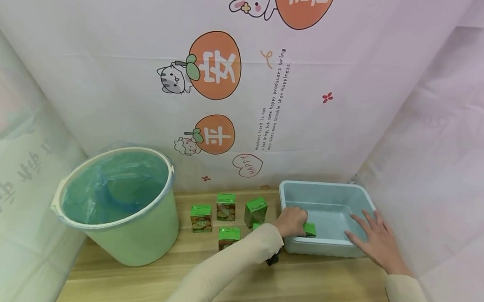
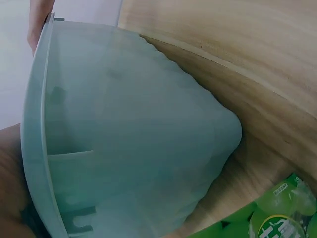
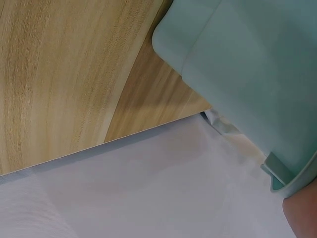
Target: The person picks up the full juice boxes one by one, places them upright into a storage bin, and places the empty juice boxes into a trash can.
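Note:
My left hand [image 1: 292, 221] reaches over the left wall of a pale blue-green plastic bin [image 1: 324, 246]. Its fingers curl round a small green box [image 1: 310, 229], which shows low inside the bin; the hand hides part of the box. My right hand [image 1: 375, 240] lies at the bin's right rim with its fingers spread and nothing in its grasp. In the left wrist view, the bin's outer wall [image 2: 138, 114] fills the middle, and part of the left hand [image 2: 10, 183] shows beyond the rim. The right wrist view catches a bit of the right hand [image 3: 302, 213] by the rim.
Several small boxes with green tops, such as one box [image 1: 201, 219] and another box [image 1: 256, 212], stand on the wooden table [image 1: 300, 286] left of the bin. A light green bucket [image 1: 143, 237] with a bag liner stands farther left. Printed cloth [image 1: 294, 126] hangs behind.

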Available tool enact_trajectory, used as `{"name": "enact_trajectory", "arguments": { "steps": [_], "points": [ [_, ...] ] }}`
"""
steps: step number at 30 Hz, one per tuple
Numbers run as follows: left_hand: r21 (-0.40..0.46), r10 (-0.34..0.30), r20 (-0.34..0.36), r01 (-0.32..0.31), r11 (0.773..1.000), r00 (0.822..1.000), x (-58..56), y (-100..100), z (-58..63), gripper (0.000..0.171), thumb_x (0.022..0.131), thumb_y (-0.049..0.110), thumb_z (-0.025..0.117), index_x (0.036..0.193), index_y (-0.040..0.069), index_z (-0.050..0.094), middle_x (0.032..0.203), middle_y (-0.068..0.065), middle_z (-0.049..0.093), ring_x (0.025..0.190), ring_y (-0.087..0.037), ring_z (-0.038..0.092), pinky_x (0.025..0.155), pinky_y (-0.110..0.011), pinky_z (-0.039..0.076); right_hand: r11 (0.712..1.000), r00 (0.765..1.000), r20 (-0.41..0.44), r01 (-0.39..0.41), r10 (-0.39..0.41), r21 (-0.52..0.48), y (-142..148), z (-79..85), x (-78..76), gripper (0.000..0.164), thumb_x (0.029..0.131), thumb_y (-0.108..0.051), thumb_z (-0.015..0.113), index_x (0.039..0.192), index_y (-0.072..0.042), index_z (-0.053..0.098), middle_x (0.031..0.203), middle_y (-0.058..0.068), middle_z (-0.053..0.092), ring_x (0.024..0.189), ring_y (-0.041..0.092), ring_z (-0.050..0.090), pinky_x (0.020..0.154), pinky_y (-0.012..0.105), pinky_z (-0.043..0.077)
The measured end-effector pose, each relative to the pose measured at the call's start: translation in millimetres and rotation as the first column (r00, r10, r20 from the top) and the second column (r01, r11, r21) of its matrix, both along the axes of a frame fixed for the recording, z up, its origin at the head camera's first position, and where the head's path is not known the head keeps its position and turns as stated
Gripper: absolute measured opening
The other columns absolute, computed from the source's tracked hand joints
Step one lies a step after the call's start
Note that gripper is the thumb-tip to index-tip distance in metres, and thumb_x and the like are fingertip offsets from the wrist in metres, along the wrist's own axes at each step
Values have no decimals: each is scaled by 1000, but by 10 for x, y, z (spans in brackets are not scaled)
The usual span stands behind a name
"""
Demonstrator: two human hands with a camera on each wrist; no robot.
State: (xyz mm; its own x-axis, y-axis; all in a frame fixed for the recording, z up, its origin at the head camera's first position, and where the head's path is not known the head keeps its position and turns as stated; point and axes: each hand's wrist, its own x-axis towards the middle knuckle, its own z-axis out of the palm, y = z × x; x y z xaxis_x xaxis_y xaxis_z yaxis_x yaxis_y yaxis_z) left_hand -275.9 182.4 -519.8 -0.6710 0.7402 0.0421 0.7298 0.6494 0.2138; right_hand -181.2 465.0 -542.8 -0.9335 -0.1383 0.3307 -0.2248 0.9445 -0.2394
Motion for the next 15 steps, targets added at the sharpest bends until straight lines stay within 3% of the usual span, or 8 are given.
{"name": "enact_trajectory", "arguments": {
  "steps": [5, 10, 15],
  "points": [
    [-56, -23, -31, 21, 998, 999, 5, 3, 28, 49, 91, 25, 85, 67, 17, 43, 61, 8, 35, 57, -7, 30, 52, -21, 31, 1000, 1000, 11, 6, -6, 3, -5, 13, -2, 62, 96, -47, 71, 142, -7, 59, 152, 37, 45, 143, 64, 28, 110, 73, 27],
    [-111, -20, -62, 13, 994, 998, 19, 19, 31, 28, 92, 27, 84, 83, 16, 61, 72, 7, 56, 62, -6, 43, 55, -21, 41, 1000, 1000, 11, -1, 1, 2, 1, 2, -12, 62, 97, -47, 70, 143, -7, 58, 151, 37, 45, 143, 64, 28, 110, 73, 27],
    [-142, -4, -78, -7, 990, 997, 27, 47, 18, 24, 93, 30, 84, 90, 16, 65, 77, 7, 60, 65, -5, 48, 58, -22, 45, 1000, 1000, 26, -3, 3, -15, 1, 4, -5, 62, 98, -47, 70, 144, -6, 58, 152, 38, 43, 144, 65, 26, 110, 74, 25]
  ]
}}
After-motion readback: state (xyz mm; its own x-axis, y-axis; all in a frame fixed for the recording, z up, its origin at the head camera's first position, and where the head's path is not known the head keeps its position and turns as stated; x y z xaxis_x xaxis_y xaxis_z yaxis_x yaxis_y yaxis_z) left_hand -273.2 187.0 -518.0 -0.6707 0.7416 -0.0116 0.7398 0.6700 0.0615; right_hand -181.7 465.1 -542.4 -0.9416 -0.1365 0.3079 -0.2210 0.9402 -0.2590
